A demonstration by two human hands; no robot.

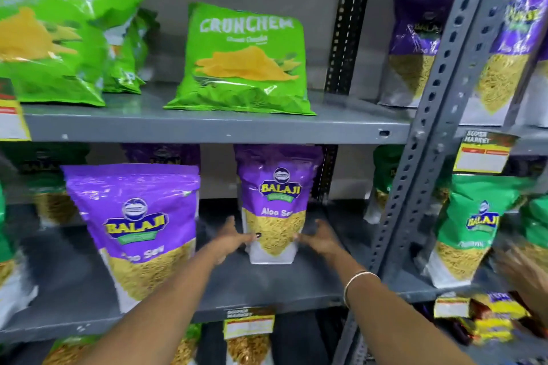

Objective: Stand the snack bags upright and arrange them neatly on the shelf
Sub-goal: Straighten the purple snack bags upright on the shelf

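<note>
A purple Balaji Aloo Sev bag point(274, 201) stands upright toward the back of the middle shelf point(267, 290). My left hand point(232, 238) presses its lower left side and my right hand point(321, 238) presses its lower right side, so both hold the bag between them. A larger-looking purple Aloo Sev bag point(139, 228) stands upright at the shelf's front left, leaning slightly. On the upper shelf point(207, 124) a green Crunchem bag point(243, 59) stands upright, with more green bags point(56, 38) to its left.
A grey perforated upright post point(427, 133) divides this bay from the right one, where green Balaji bags point(471, 228) and purple bags point(415, 38) stand. Another person's hand point(527, 281) shows at the right edge. Price tags point(483, 151) hang on shelf edges. More packets lie on the lower shelf.
</note>
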